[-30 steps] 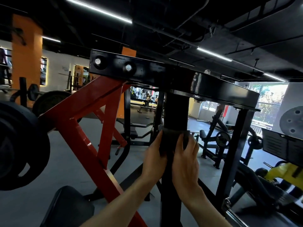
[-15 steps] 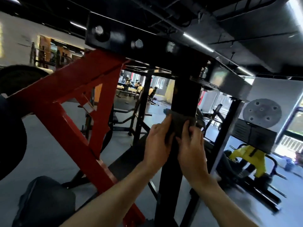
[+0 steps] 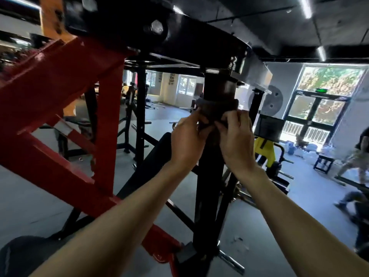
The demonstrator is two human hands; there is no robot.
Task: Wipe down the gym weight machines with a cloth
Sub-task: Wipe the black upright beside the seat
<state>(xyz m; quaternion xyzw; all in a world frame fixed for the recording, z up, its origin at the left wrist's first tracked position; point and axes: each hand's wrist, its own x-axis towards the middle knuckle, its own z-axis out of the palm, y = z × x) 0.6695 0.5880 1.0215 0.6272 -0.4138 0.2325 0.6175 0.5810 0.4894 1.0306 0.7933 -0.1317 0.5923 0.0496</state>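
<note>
While wrapped round the black upright post (image 3: 209,176) near its top, dark cloth (image 3: 216,109) pinched by left hand (image 3: 186,140) and right hand (image 3: 236,142) fingers; lower post, red frame (image 3: 60,108) seemingly unwiped.

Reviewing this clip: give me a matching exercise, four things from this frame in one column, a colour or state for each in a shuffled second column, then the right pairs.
Things:
1. cloth
2. slanted frame beam
3. upright post
4. left hand

Colour or state:
A. red
B. black, standing vertical
C. dark, wrapped round the post
D. fingers pinching the cloth

Pairs: 1-C, 2-A, 3-B, 4-D. The right hand pinches the cloth too.
</note>
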